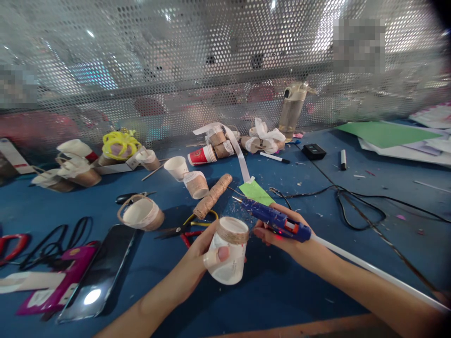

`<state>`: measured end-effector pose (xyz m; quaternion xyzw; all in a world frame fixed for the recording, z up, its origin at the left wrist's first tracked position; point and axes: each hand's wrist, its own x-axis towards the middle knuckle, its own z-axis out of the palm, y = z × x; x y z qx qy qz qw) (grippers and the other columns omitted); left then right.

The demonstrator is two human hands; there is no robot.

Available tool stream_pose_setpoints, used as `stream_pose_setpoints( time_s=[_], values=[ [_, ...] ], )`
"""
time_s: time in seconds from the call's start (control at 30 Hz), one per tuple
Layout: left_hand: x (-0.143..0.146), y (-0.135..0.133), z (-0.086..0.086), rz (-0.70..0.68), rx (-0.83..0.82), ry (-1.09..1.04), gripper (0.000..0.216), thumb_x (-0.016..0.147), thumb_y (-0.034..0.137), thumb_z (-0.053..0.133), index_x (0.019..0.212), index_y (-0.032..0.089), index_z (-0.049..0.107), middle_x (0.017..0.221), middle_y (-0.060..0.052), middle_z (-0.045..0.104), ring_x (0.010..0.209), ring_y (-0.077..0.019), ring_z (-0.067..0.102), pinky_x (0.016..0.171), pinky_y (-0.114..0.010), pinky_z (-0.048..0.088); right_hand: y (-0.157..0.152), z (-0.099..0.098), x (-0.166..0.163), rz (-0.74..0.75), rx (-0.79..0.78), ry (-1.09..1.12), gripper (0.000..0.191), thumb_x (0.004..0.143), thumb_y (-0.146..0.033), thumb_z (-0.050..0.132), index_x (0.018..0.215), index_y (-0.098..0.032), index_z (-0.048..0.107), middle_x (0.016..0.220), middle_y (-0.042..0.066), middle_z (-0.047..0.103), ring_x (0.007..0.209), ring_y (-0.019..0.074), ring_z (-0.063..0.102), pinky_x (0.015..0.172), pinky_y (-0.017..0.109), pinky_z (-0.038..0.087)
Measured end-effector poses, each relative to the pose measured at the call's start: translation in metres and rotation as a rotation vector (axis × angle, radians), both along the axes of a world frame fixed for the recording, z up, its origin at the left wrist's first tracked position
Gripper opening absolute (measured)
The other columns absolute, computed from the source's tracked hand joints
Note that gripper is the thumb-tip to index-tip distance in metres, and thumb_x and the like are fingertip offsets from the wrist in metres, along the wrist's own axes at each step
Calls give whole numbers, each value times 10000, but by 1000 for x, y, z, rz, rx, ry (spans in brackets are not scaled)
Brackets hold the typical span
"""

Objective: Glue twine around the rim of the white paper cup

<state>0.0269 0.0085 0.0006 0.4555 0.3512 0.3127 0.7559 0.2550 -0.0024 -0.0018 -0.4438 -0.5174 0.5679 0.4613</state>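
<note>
My left hand [197, 263] is wrapped round a white paper cup [229, 256] that has brown twine wound about its rim. Held in my right hand [282, 234] is a blue hot glue gun [276, 219]; its nozzle points left, just above and behind the cup's rim. A white glue stick [369, 270] runs back from the gun along my right forearm. Beyond the cup, on the blue table [299, 286], lie a spool of brown twine [212, 196] and a small green paper piece [256, 191].
Yellow-handled pliers [186, 227], a phone [97, 274], black scissors [49, 241] and several twine-wrapped cups [141, 213] lie left and behind. A black cable [352, 202], markers, a water bottle [292, 108] and green paper [384, 134] sit to the right. A perforated metal screen [211, 70] backs the table.
</note>
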Motion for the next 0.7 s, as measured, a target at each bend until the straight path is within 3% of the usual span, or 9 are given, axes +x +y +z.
stream_pose_setpoints(
  time_s=[0.7],
  values=[
    [1, -1, 4, 12, -13, -4, 582, 707, 450, 759, 1200, 184, 598, 1016, -103, 713, 809, -247, 680, 678, -305, 516, 0, 1, -1, -7, -30, 12, 230, 718, -268, 789, 790, -204, 580, 766, -17, 622, 636, 114, 562, 616, 254, 479]
  ],
)
